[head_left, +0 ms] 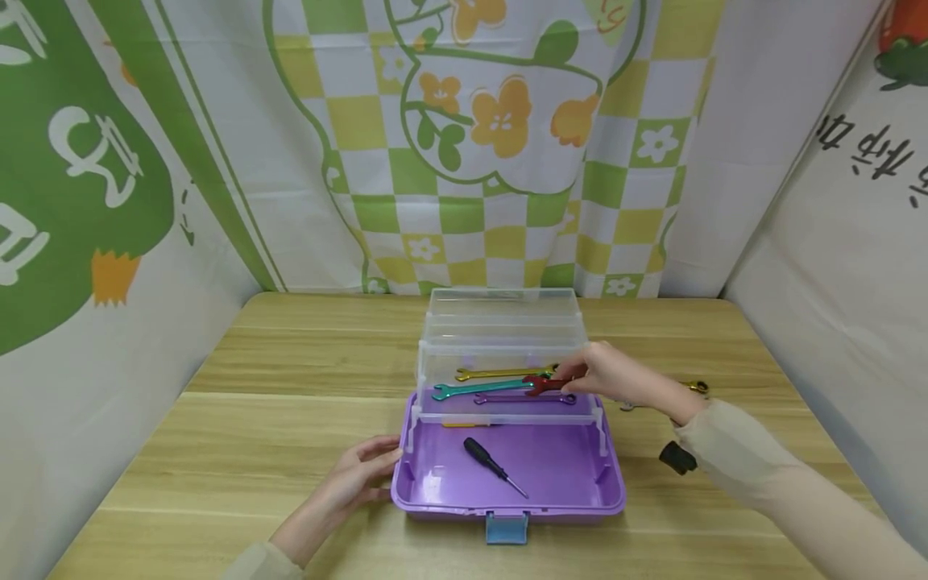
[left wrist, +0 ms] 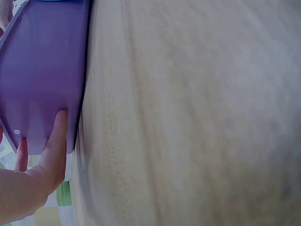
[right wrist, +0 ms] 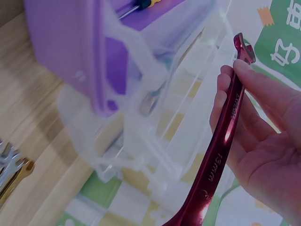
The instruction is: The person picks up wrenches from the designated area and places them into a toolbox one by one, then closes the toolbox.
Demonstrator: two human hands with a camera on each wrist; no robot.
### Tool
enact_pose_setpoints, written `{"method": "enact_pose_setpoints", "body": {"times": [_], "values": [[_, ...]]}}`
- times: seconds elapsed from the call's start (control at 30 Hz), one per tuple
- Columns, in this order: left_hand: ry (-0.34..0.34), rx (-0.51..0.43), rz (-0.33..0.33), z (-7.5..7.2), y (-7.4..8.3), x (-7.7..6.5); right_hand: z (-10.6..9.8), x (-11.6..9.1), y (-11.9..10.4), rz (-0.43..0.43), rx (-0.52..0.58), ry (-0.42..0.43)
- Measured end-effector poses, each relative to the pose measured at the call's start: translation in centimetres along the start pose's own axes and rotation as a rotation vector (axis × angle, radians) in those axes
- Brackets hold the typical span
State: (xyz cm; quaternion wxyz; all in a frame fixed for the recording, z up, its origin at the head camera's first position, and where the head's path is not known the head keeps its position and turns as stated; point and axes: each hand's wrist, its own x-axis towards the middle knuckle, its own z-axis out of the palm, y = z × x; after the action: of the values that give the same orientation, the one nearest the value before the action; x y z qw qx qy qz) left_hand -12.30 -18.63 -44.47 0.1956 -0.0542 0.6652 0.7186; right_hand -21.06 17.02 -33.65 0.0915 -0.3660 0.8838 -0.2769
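Observation:
My right hand (head_left: 616, 374) pinches a red wrench (head_left: 540, 385), marked 13mm in the right wrist view, between thumb and fingers. It is above the clear plastic tray at the back of a purple toolbox (head_left: 449, 475). A teal wrench (head_left: 471, 390), a gold wrench (head_left: 500, 374) and a purple wrench (head_left: 500, 399) lie about that tray, near the red one. With extended fingers, my left hand (head_left: 351, 477) touches the toolbox's left side wall (left wrist: 42, 80). Inside the toolbox lies a black screwdriver (head_left: 484, 457); an orange-handled tool (head_left: 464, 424) is partly hidden behind the tray's front edge.
The toolbox's clear lid (head_left: 503, 303) is raised at the back; a blue latch (head_left: 506, 529) hangs at the front. Right of it, more wrenches (head_left: 698, 387) lie on the wooden table (head_left: 290, 370), partly behind my right forearm. A small black object (head_left: 677, 457) is by the right sleeve.

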Motion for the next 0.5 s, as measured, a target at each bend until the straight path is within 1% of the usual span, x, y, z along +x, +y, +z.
{"method": "enact_pose_setpoints", "body": {"times": [0.3,0.5], "values": [[0.003,0.003,-0.006,0.0,0.0,0.0,0.7,2.4,-1.1,-0.037,0.023,-0.027],[0.006,0.007,-0.002,0.0,0.1,0.0,1.0,3.8,-1.8,-0.019,0.038,-0.044]]}}
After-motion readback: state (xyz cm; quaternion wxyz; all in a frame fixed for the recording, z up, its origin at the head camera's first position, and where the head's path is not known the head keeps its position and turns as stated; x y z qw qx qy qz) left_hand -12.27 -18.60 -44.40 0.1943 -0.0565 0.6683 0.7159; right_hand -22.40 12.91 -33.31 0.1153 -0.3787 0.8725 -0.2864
